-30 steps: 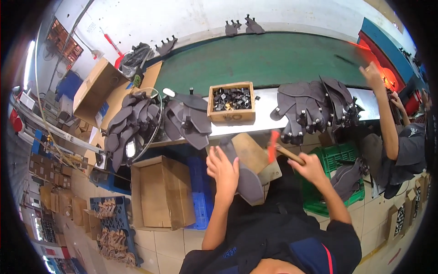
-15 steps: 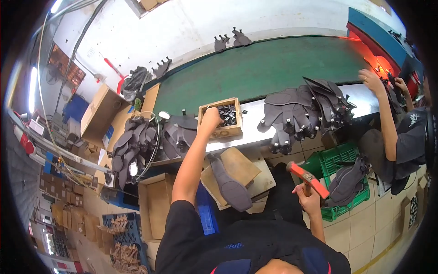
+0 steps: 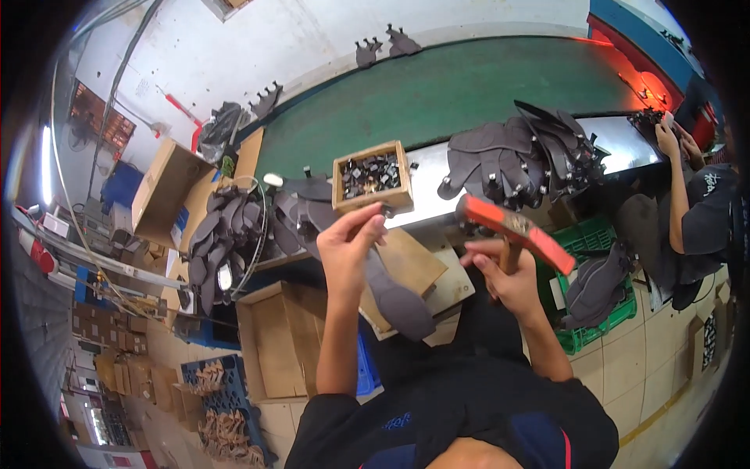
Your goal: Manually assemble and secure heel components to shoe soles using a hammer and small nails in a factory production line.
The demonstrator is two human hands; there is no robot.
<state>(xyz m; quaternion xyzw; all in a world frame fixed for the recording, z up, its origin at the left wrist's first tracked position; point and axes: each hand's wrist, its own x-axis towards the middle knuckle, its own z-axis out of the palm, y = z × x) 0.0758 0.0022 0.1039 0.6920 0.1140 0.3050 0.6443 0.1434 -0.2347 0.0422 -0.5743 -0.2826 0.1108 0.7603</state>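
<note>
**Hammer raised over a dark sole at the bench**

At nine o'clock a pile of dark sole pieces (image 3: pixel 226 234) is lying beside an open cardboard box (image 3: pixel 160 187). Nearer the middle, the left hand (image 3: pixel 349 244) is rising with its fingers curled and the fingertips pinched together — whatever small thing it is pinching is too tiny to tell. Just above it, at twelve o'clock, a small wooden box (image 3: pixel 373 178) of dark metal bits is sitting on the bench edge, with the green conveyor belt (image 3: pixel 453 86) running behind. Below the left hand a dark sole (image 3: pixel 397 295) is lying on a board (image 3: pixel 414 270). The right hand (image 3: pixel 508 277) is gripping a hammer (image 3: pixel 516 232) by its handle, fingers wrapped tight, the red head tilting up. At two o'clock more soles (image 3: pixel 516 156) are heaped — and another person (image 3: pixel 699 211) is working at three o'clock.
</note>
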